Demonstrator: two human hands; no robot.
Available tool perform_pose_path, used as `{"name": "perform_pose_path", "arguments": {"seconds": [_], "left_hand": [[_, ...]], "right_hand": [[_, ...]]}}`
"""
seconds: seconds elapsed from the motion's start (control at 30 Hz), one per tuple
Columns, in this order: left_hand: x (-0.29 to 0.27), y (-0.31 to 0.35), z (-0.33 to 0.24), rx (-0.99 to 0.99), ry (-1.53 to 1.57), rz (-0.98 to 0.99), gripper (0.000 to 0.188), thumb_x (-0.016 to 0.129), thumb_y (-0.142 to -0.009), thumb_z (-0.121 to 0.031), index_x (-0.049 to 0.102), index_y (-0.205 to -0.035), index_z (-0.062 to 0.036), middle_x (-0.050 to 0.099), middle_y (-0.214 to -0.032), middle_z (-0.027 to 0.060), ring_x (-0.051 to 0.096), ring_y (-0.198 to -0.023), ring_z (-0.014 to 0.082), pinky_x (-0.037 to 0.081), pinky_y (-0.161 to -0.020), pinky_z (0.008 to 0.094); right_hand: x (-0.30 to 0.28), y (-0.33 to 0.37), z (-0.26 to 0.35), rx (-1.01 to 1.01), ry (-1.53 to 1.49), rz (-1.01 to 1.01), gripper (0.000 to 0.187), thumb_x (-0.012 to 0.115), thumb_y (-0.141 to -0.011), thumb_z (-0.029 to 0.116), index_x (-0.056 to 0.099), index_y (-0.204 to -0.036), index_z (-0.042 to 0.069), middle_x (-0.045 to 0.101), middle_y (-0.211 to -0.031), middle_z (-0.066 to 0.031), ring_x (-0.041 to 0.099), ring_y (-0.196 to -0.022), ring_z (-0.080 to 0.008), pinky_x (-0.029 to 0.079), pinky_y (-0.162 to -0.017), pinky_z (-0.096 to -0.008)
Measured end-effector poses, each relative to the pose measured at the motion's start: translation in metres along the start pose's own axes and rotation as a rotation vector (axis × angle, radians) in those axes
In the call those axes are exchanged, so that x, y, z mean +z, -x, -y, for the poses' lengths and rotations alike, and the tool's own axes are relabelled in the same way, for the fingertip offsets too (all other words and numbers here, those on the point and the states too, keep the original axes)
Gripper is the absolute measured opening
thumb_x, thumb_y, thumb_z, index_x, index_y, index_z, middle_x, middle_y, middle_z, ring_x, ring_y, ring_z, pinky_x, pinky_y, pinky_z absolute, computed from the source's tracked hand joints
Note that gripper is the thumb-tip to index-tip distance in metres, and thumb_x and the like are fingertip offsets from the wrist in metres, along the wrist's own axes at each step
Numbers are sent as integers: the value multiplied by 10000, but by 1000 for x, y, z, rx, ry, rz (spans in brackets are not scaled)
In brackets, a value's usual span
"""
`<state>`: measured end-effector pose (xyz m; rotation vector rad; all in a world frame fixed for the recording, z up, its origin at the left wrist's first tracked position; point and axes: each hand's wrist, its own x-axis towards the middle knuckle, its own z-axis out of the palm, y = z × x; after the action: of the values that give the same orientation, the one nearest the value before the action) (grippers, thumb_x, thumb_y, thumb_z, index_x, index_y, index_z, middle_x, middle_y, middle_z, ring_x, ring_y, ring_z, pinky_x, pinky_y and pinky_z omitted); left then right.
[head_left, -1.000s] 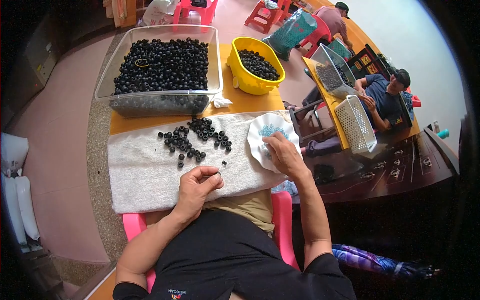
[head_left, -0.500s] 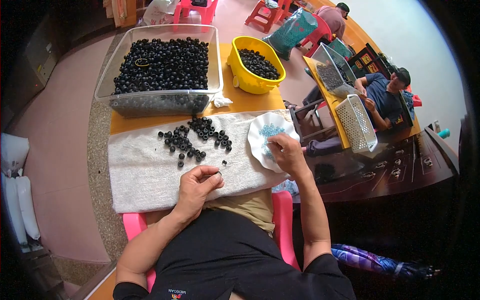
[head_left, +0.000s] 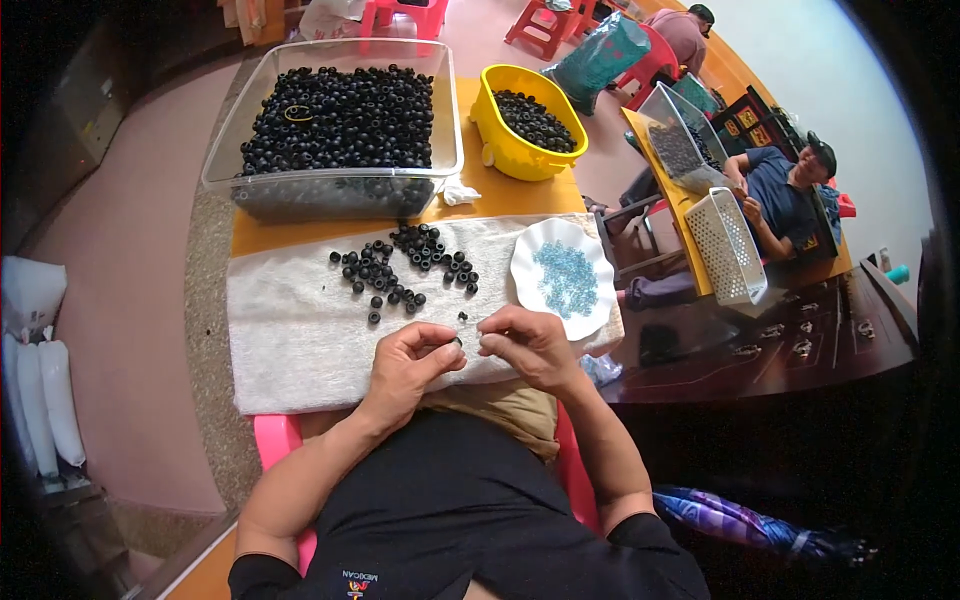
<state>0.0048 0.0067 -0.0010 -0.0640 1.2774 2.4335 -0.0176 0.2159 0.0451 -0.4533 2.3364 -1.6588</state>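
One small round dark bead (head_left: 458, 342) is taken up, pinched by the left hand (head_left: 403, 372) at its two o'clock; whether the right hand (head_left: 537, 352) pinches anything, I cannot tell. Unpicked: loose round black beads (head_left: 383, 269), left hand's twelve; clear light-blue beads (head_left: 567, 280), right hand's one.

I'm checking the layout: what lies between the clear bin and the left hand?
In the head view, a strip of orange table, then loose black beads on the white towel, lie between the clear bin and the left hand.
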Motion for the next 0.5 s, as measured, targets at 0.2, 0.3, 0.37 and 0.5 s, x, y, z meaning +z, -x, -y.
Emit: {"name": "perform_pose_path", "arguments": {"seconds": [0.2, 0.3, 0.37, 0.5], "left_hand": [[3, 3, -4, -20, 40, 58, 188, 666, -896, -36, 597, -1063, 12, 671, -957, 101, 674, -846, 159, 577, -780, 288], [3, 3, -5, -14, 43, 68, 182, 669, -893, -34, 591, -1051, 11, 670, -955, 98, 673, -845, 159, 578, -781, 289], [3, 3, -5, -11, 36, 73, 180, 671, -892, -34, 588, -1044, 12, 669, -953, 98, 673, -842, 159, 579, -782, 288], [2, 1, -3, -21, 50, 84, 174, 670, -891, -29, 587, -1037, 16, 671, -955, 100, 676, -841, 162, 581, -784, 290]], "right_hand": [[15, -1, -7, 79, -261, 81, 137, 644, -926, 35, 644, -1020, -64, 679, -889, -84, 666, -835, -142, 537, -755, -259], [14, 0, -11, 85, -385, 107, 145, 648, -923, 35, 640, -1025, -68, 681, -895, -87, 667, -840, -143, 537, -764, -261], [15, 0, -13, 96, -375, 91, 135, 648, -919, 28, 655, -1019, -63, 684, -897, -85, 669, -843, -147, 537, -767, -263], [15, 0, -11, 47, -314, 71, 133, 642, -916, 14, 672, -1023, -59, 681, -899, -90, 668, -853, -154, 537, -769, -263]]}}
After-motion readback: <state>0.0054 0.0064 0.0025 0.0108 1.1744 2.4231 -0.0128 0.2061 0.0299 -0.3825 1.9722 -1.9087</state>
